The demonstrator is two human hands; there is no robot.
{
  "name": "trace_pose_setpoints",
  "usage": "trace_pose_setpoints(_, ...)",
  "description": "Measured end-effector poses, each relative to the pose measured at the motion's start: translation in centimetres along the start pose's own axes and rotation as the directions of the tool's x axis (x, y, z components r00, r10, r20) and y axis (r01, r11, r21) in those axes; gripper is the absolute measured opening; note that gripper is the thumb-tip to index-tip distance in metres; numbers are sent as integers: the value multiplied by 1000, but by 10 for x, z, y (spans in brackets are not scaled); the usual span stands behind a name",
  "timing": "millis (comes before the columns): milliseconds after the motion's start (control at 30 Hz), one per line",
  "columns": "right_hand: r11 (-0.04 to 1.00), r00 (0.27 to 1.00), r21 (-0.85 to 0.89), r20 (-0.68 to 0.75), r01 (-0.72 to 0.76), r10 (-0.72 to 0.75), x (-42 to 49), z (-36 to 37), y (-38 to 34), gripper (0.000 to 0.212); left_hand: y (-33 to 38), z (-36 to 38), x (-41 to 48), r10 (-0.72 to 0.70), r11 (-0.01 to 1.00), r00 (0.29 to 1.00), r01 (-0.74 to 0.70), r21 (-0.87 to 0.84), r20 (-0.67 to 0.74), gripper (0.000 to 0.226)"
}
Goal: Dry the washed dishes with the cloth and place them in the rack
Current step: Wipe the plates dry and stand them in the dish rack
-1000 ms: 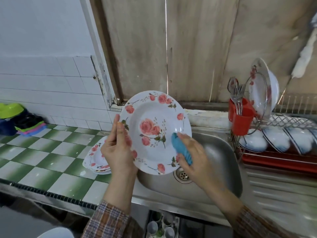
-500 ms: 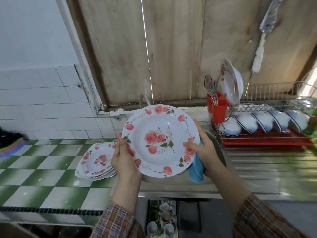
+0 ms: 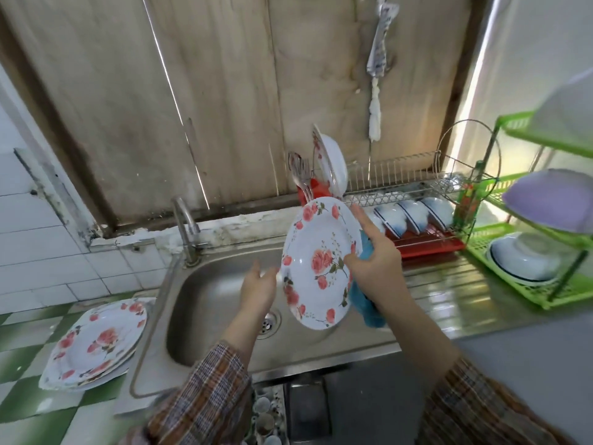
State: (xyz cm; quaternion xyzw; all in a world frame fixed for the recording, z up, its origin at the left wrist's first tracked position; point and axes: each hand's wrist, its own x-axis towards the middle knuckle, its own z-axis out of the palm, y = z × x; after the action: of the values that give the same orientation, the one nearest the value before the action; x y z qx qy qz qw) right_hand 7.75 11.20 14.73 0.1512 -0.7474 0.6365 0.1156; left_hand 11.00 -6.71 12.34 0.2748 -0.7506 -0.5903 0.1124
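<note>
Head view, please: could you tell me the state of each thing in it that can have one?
Plate: tilted on edge over the sink, held at its right rim.
Cloth: bunched behind the plate.
Right hand: grips plate and cloth.
Left hand: open, by the plate's left rim.
Plate stack: flat on the tiled counter.
Bowls: on edge in the rack.
Tap: no water seen running.

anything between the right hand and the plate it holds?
Yes, the blue cloth, bunched between the palm of the right hand and the back of the plate; thumb rests directly on its front. Head view.
</note>
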Motion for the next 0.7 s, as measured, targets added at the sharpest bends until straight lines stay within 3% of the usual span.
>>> trace_pose_setpoints(133, 978, 1000, -206, 16, 20, -17, 9, -48, 2, 86, 34, 57, 3, 147, 982, 983, -158, 105, 110, 70)
trace_pose_setpoints(233, 943, 998, -326, 14, 63, -61, 20, -79, 4, 87, 64, 96, 9, 271, 945, 957, -284, 164, 99, 73)
trace_pose_setpoints(367, 918, 987, -369, -2, 148, -161, 38, -115, 4, 79, 88, 132, 30, 429, 881, 902, -429, 199, 46, 78)
trace_pose_setpoints(600, 891, 968, -403, -40, 210, -247, 79, -143, -14, 73, 121, 153, 52, 510, 840, 857, -476, 262, -77, 81)
trace_pose_setpoints(700, 894, 962, -383, -49, 231, -270, 97, -139, -18, 74, 129, 154, 54, 553, 828, 826, -529, 185, -111, 77)
